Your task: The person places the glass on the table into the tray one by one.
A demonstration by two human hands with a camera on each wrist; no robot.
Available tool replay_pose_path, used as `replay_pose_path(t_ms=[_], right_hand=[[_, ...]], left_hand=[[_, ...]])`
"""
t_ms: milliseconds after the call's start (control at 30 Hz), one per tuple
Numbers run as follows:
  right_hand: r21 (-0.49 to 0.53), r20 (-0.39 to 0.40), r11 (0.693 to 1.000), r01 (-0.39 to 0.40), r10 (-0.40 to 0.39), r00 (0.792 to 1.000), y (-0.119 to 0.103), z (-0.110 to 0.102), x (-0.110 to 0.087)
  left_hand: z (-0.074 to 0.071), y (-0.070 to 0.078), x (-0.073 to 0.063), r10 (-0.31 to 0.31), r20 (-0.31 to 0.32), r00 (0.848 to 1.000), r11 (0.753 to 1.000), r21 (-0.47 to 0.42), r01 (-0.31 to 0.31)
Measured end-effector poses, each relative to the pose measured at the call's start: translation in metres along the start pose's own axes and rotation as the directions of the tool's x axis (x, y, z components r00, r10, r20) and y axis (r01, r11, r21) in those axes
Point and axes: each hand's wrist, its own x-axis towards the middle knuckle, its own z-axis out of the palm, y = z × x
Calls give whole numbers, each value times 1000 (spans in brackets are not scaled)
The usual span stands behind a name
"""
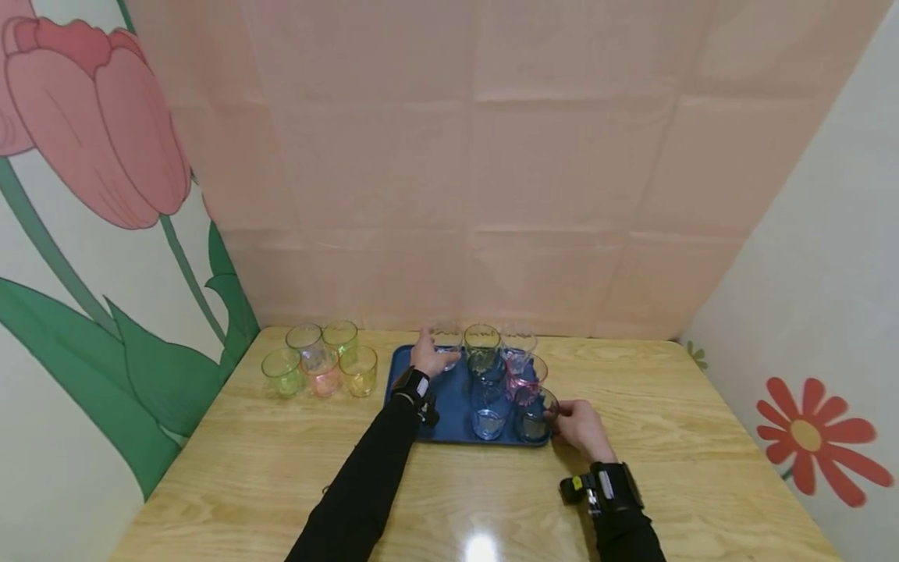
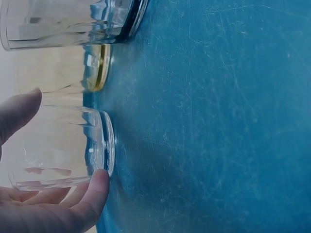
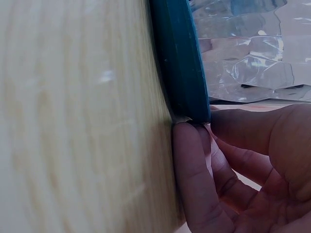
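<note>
Head view: wooden counter (image 1: 281, 484) against a pink paper backdrop; painted tulip on the left wall, red flower on the right. Blue tray (image 1: 449, 406) sits mid-counter with clear, blue and pink glasses on it. Five more glasses (image 1: 321, 361), green, pink and yellow, stand in a cluster on the counter left of the tray. Left hand (image 1: 430, 355) is at the tray's far left corner, fingers curved around a clear glass (image 1: 448, 339). Right hand (image 1: 579, 425) rests on the counter at the tray's near right corner, beside a blue glass (image 1: 534, 417). Black sleeves and wrist straps on both arms. No writing readable anywhere.

Left wrist view: thumb and fingers (image 2: 95, 194) cup the clear glass (image 2: 63, 145), fingertip touching its base where it stands on the scratched tray (image 2: 218, 121). Another clear glass (image 2: 68, 22) stands just beside it.

Right wrist view: curled fingers (image 3: 194, 174) touch the tray's edge (image 3: 180, 58) where it meets the counter (image 3: 73, 116); whether they grip it, I cannot tell. Faceted glass (image 3: 252, 48) sits just inside the rim.
</note>
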Motion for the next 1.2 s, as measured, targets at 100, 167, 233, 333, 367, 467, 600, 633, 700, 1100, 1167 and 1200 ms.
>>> replay_pose_path(t_ms=[100,167,233,333,367,467,600,633,700,1100,1167,1200], right_hand=[[3,-3,1000,8,-8,1000,0,0,-1],[7,-8,1000,13,-13,1000,-1,1,-1],[5,-14,1000,19,-19,1000,0,1,-1],[4,-19,1000,23,-23,1000,0,1,0],[4,-20,1000,21,-21,1000,0,1,0],[1,-17,1000,17,-17,1000,0,1,-1],[1,-14,1000,10,-10,1000,1,1,-2],[4,-13,1000,11,-11,1000,1,1,-2],[12,-20,1000,11,-11,1000,2,1,-1],[5,-9,1000,-9,9,1000,3,1,1],[4,-8,1000,-5,5,1000,3,1,1],[6,-10,1000,-3,3,1000,2,1,1]], left_hand=[[0,2,-1,-6,-3,1000,1000,-2,6],[1,3,-2,-9,-4,1000,1000,7,9],[1,4,-3,-11,-7,1000,1000,21,11],[1,4,-3,-10,-8,1000,999,31,10],[1,4,-1,-10,-9,1000,1000,26,10],[2,0,2,-3,-15,1000,1000,16,4],[1,-4,4,22,-38,999,997,72,-19],[0,-4,4,32,-40,999,996,89,-28],[-4,-3,4,43,-34,998,994,106,-39],[-35,18,-18,56,21,998,998,11,-56],[-38,20,-23,84,7,996,996,-6,-84],[-39,20,-25,101,4,995,995,-9,-101]])
